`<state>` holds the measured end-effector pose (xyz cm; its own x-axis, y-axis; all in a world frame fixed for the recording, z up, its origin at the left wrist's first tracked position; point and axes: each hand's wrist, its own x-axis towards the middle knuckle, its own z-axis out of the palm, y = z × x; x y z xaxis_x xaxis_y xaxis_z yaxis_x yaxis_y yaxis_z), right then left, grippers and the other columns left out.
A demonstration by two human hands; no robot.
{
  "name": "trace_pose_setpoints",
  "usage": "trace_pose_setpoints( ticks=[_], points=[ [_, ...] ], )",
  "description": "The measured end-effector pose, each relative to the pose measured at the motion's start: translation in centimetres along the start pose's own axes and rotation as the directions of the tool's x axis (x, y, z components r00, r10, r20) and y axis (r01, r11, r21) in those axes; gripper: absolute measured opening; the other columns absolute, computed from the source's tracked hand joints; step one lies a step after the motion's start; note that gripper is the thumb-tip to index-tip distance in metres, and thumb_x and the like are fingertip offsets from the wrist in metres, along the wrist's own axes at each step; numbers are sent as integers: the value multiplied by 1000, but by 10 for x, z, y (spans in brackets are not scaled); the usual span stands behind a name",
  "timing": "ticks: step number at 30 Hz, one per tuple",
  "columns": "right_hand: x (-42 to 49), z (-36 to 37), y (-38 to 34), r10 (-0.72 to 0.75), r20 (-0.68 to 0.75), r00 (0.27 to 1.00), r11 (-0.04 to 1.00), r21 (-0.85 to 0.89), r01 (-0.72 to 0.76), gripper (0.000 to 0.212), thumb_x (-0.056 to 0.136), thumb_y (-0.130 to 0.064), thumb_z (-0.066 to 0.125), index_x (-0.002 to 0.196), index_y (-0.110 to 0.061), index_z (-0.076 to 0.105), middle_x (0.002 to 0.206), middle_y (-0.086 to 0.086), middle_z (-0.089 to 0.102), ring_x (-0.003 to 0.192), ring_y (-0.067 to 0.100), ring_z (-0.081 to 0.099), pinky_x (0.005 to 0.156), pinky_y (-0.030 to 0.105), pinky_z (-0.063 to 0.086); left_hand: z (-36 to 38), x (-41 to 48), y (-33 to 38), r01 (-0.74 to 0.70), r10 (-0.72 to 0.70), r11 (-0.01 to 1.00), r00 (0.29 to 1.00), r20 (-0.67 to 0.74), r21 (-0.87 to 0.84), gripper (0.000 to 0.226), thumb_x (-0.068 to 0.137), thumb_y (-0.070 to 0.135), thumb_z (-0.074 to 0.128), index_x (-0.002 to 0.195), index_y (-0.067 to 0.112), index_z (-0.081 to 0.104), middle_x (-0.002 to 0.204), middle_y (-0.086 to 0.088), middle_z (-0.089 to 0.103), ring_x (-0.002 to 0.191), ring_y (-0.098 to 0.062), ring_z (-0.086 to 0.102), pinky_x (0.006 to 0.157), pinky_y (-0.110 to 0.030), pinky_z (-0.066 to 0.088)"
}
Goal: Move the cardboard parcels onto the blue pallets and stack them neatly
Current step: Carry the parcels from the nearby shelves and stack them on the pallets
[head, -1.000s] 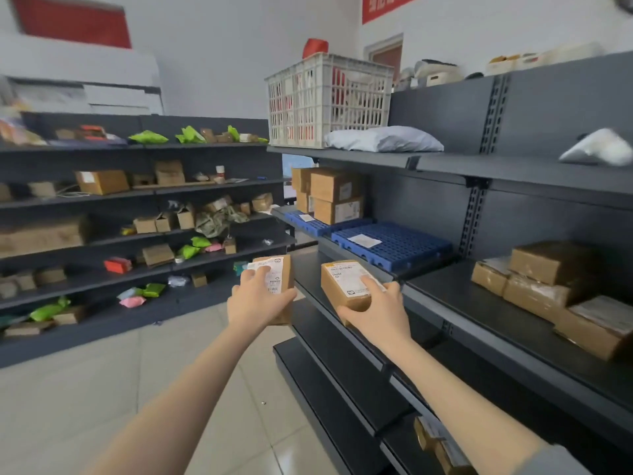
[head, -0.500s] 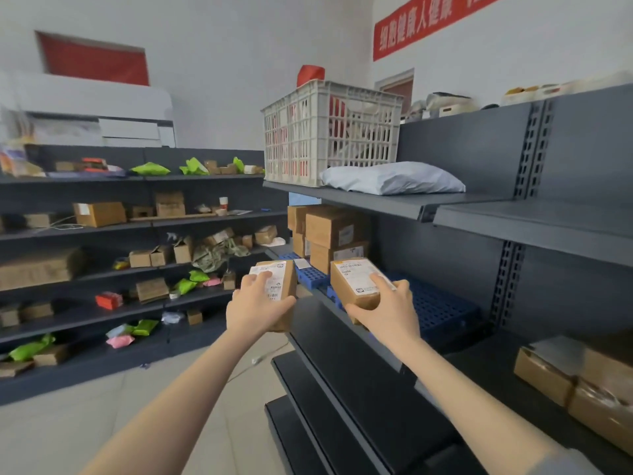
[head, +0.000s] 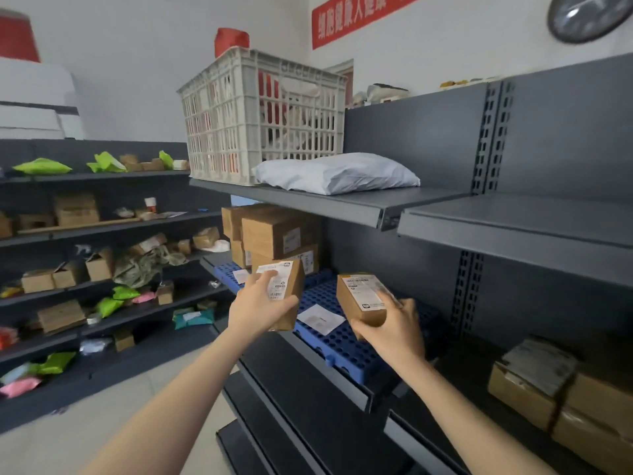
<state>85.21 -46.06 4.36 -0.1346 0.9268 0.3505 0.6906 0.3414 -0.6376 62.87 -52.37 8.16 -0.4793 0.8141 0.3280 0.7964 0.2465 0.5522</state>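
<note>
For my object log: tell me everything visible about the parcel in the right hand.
The parcel in the right hand is a small, oblong brown cardboard box, closed, with a white printed label covering its upper face. It is held tilted over the near blue pallet; whether it touches the pallet is unclear. The right hand grips its near end, fingers lying over the label's edge.

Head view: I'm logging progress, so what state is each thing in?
Left hand, grips left parcel, held in the air.
Right hand, grips right parcel over the near pallet.
Paper slip, flat on near pallet.
Boxes, stacked on far pallet.
Crate, upright on top shelf.
</note>
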Motion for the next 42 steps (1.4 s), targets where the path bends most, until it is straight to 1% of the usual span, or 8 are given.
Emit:
trace_pose_setpoints(
  ticks=[8,13,20,24,28,30,35,42],
  points=[
    [27,14,9,202,-173,964,973,-74,-217,81,73,-54,70,143,-31,36,127,7,33,120,29,43,92,37,49,35,92,0,-224,234,971,963,130,-85,64,78,51,62,135,28,43,133,-5,44,113,-28,53,88,-37,46],
    [33,31,-5,332,-340,880,921,-86,-381,84,72,-56,70,144,-31,34,125,8,33,121,28,40,93,38,49,44,139,-18,-418,432,902,872,228,-113,69,77,53,62,137,30,40,136,-1,41,113,-27,54,87,-36,47],
    [22,60,-54,446,-452,772,838,-93,-538,83,73,-55,68,145,-29,34,129,9,32,125,29,34,95,37,47,50,186,-29,-547,582,812,736,346,-203,73,78,53,63,141,27,37,143,-3,38,119,-26,51,93,-39,46],
    [22,74,-64,489,-468,736,789,-123,-602,84,75,-57,66,146,-30,31,129,7,30,125,26,34,95,35,47,63,195,-18,-586,630,773,663,405,-245,74,77,54,61,142,27,35,144,-1,35,120,-27,49,94,-38,46],
    [30,88,-61,513,-451,730,768,-138,-625,83,76,-59,64,146,-31,28,132,7,28,126,26,33,95,33,46,79,197,-9,-578,643,760,598,478,-298,89,61,61,52,142,27,37,143,-2,37,122,-29,48,96,-36,44],
    [37,92,-56,521,-447,727,754,-159,-637,84,76,-60,63,146,-32,27,133,7,28,127,27,32,96,34,45,91,197,-7,-569,648,756,583,490,-323,88,61,60,52,142,27,37,142,-2,38,122,-28,48,97,-37,43],
    [61,99,-43,518,-452,726,740,-189,-646,83,76,-61,62,145,-33,26,129,5,28,126,24,32,95,33,46,123,213,2,-566,637,765,595,490,-307,77,76,52,62,144,31,32,145,1,34,126,-27,43,102,-38,40],
    [71,115,-18,542,-439,716,722,-193,-665,90,75,-64,61,148,-31,21,133,7,25,127,26,31,98,37,46,156,223,-12,-513,559,819,613,558,-257,78,80,55,58,147,31,25,152,0,24,132,-33,35,104,-40,38]
  ],
)
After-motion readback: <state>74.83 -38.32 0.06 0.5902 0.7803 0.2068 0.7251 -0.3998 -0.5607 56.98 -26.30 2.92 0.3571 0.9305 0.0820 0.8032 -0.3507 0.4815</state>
